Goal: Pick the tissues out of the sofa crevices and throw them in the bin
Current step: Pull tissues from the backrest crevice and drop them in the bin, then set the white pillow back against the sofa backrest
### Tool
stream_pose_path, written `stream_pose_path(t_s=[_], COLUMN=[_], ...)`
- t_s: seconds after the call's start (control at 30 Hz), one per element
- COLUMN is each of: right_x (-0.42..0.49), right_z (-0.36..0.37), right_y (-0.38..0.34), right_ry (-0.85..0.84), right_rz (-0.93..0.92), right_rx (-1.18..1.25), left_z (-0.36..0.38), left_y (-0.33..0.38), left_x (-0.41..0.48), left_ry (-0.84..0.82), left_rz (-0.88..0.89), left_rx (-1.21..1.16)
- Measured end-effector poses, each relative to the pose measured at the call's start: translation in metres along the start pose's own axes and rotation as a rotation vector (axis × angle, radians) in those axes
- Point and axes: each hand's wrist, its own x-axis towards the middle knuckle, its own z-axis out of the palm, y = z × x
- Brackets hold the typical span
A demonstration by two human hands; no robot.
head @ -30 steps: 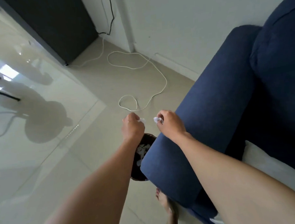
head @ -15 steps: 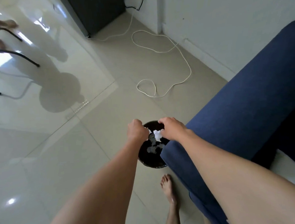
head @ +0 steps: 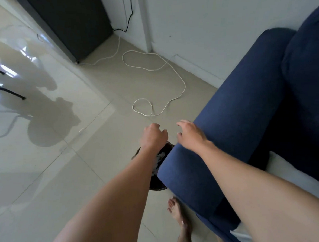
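A dark round bin (head: pixel 158 185) stands on the floor against the front of the blue sofa's armrest (head: pixel 234 136), mostly hidden by my left forearm. White tissues (head: pixel 159 156) lie inside it. My left hand (head: pixel 153 136) hovers over the bin as a loose fist with nothing visible in it. My right hand (head: pixel 189 134) is beside it at the armrest's front corner, fingers spread and nothing in them.
A white cable (head: pixel 153 84) loops across the tiled floor ahead toward a black cabinet (head: pixel 74 24) by the wall. My bare foot (head: pixel 176 213) stands next to the sofa's front. A white cushion (head: pixel 294 175) lies on the seat at the right.
Both hands held small white tissue pieces over the bin; now neither shows any and the right hand's fingers have spread. The view has tilted up slightly.
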Motion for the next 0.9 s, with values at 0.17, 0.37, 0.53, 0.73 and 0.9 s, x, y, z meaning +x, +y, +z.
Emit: stream_pose_path(t_s=[0.17,0.37,0.53,0.73,0.9], right_x=[-0.024,-0.077,-0.141,-0.222,-0.274], right_z=[-0.052,-0.105,-0.125,-0.101,-0.054], right_y=[0.060,0.154,0.238,0.329,0.378], right_ry=[0.137,0.318,0.434,0.507,0.468], right_rz=[0.153,0.343,0.519,0.752,0.877], right_rx=[0.056,0.173,0.268,0.383,0.495], left_z=[0.029,0.084,0.143,0.230,0.295], left_y=[0.085,0.194,0.259,0.291,0.273], left_x=[-0.019,-0.069,-0.119,-0.180,-0.210], left_ry=[-0.026,-0.086,-0.165,-0.305,-0.400], left_rz=[0.210,0.468,0.662,0.780,0.785], left_rx=[0.161,0.322,0.431,0.515,0.594])
